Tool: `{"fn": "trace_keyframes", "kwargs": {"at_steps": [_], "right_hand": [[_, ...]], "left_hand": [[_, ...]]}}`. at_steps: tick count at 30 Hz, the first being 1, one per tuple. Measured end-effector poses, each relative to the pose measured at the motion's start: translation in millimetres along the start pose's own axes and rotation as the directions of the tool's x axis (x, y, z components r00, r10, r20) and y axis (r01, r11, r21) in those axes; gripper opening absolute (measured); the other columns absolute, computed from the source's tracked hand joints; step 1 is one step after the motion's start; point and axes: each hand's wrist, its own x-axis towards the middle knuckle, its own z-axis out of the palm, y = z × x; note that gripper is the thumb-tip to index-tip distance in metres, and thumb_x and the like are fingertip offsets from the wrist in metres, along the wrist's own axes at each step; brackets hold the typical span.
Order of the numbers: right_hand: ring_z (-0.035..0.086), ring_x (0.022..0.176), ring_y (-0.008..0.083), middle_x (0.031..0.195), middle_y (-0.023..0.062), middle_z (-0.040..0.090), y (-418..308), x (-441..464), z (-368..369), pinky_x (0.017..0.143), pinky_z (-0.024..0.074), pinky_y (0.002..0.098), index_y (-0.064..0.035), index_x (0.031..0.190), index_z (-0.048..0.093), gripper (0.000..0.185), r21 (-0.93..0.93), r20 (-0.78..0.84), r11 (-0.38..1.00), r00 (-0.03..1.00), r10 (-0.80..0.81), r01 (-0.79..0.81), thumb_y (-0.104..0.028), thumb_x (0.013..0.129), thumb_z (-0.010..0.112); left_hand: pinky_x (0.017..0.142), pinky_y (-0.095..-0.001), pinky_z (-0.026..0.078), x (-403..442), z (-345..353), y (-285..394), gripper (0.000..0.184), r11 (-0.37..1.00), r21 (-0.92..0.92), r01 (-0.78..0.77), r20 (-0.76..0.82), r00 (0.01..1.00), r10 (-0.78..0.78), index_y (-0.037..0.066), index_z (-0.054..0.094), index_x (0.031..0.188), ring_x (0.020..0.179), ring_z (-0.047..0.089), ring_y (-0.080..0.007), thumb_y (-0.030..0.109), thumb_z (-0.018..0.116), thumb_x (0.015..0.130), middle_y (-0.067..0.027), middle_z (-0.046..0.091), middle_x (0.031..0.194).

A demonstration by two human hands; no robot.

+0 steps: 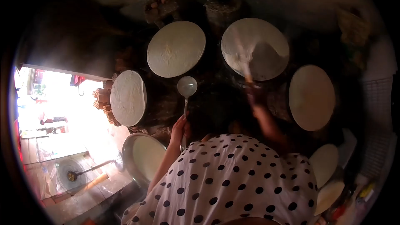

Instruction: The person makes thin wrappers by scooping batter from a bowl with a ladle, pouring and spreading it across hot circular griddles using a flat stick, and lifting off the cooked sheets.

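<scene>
My left hand (179,128) is closed round the handle of a ladle (187,86), whose bowl holds some pale liquid. Its bowl hangs in front of a round griddle (176,50) covered with a white layer of batter. My right hand (254,101), dim and blurred, grips a long, thin stick-like tool (248,73) that reaches over the right rear griddle (268,63). White covers part of that surface, and a dark grey patch shows on the right. A metal basin (126,153) of white liquid stands to the left of my left forearm.
Round white-topped griddles stand at the left (128,98) and right (312,98). Pale discs (324,164) lie at lower right. Bundled brown rolls (101,96) sit beside the bright opening. A round plate (62,175) with a long-handled tool (89,170) is at lower left.
</scene>
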Motion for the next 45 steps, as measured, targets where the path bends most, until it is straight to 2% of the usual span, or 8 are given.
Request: {"fn": "trace_keyframes", "kwargs": {"at_steps": [10, 13, 17, 20, 29, 32, 40, 45], "right_hand": [[0.064, 0.065, 0.0305, 0.070, 0.0170, 0.065, -60, -63, 138, 0.057, 0.0478, 0.0406, 0.0010, 0.086, 0.067, 0.053, 0.702, 0.139, 0.404, 0.669, 0.730, -0.586, -0.048, 0.089, 0.048], [0.064, 0.079, 0.0336, 0.086, 0.0209, 0.067, -66, -32, 193, 0.069, 0.0495, 0.0413, -0.0015, 0.094, 0.068, 0.050, -0.054, -0.251, 0.904, 0.882, 0.399, -0.424, -0.046, 0.090, 0.046], [0.064, 0.067, 0.0339, 0.073, 0.0168, 0.067, -125, -39, 175, 0.062, 0.0494, 0.0453, -0.0028, 0.086, 0.069, 0.045, 0.043, -0.165, 0.831, 0.816, 0.554, -0.555, -0.046, 0.083, 0.056], [0.041, 0.034, 0.0134, 0.049, 0.0017, 0.047, -112, -78, 137, 0.031, 0.0298, 0.0301, -0.0109, 0.069, 0.055, 0.026, 0.805, 0.159, 0.362, 0.759, 0.632, -0.470, -0.032, 0.083, 0.056], [0.056, 0.053, 0.0205, 0.063, 0.0069, 0.056, -43, -59, 95, 0.046, 0.0421, 0.0372, -0.0094, 0.075, 0.060, 0.032, 0.751, 0.100, 0.435, 0.737, 0.669, -0.497, -0.041, 0.080, 0.059], [0.055, 0.055, 0.0216, 0.065, 0.0072, 0.059, -43, -56, 121, 0.052, 0.0419, 0.0352, -0.0070, 0.080, 0.061, 0.028, 0.332, -0.030, 0.887, 0.936, 0.351, -0.322, -0.034, 0.075, 0.065], [0.051, 0.041, 0.0185, 0.056, 0.0053, 0.056, 34, -101, 17, 0.036, 0.0377, 0.0346, -0.0109, 0.071, 0.062, 0.024, 0.801, 0.380, 0.242, 0.777, 0.502, -0.548, -0.031, 0.082, 0.055], [0.055, 0.048, 0.0182, 0.060, 0.0050, 0.059, 7, -80, 36, 0.045, 0.0424, 0.0337, -0.0105, 0.074, 0.064, 0.027, 0.563, -0.005, 0.784, 0.947, 0.320, -0.262, -0.034, 0.083, 0.053]], "left_hand": [[0.041, -0.0237, 0.033, -30, -155, 46, 0.041, 1.000, 0.008, 0.001, 0.088, 0.996, -0.002, 0.012, 0.036, 0.141, 0.044, 0.036, -0.0110, 0.018, 0.037, 0.100, 0.0000, 0.038, 0.063], [0.041, -0.0236, 0.033, -33, -181, 46, 0.041, 1.000, 0.006, 0.017, 0.084, 0.996, -0.018, 0.011, 0.037, 0.140, 0.043, 0.036, -0.0107, 0.017, 0.038, 0.100, -0.0001, 0.038, 0.063], [0.040, -0.0224, 0.033, -33, -189, 45, 0.041, 0.997, 0.082, -0.010, 0.117, 0.993, 0.000, 0.011, 0.041, 0.138, 0.045, 0.039, -0.0105, 0.018, 0.041, 0.098, 0.0010, 0.041, 0.063], [0.039, -0.0223, 0.034, -39, -188, 52, 0.041, 0.999, 0.038, -0.013, 0.109, 0.994, 0.009, 0.010, 0.040, 0.139, 0.044, 0.039, -0.0105, 0.018, 0.040, 0.098, 0.0011, 0.042, 0.063], [0.039, -0.0220, 0.033, -38, -170, 45, 0.044, 0.996, 0.078, -0.033, 0.181, 0.983, 0.018, 0.011, 0.038, 0.140, 0.042, 0.038, -0.0091, 0.019, 0.041, 0.097, 0.0019, 0.042, 0.063], [0.039, -0.0219, 0.035, -28, -145, 33, 0.045, 0.996, 0.092, -0.002, 0.173, 0.985, -0.014, 0.011, 0.037, 0.141, 0.042, 0.038, -0.0084, 0.019, 0.041, 0.097, 0.0020, 0.043, 0.064], [0.039, -0.0219, 0.034, -31, -88, 36, 0.043, 0.998, 0.061, -0.027, 0.257, 0.966, 0.010, 0.010, 0.037, 0.140, 0.044, 0.038, -0.0084, 0.021, 0.041, 0.098, 0.0017, 0.042, 0.064], [0.037, -0.0212, 0.034, -32, -85, 42, 0.041, 0.995, 0.094, -0.015, 0.234, 0.972, -0.007, 0.011, 0.040, 0.138, 0.041, 0.037, -0.0074, 0.020, 0.041, 0.098, 0.0024, 0.042, 0.064]]}}
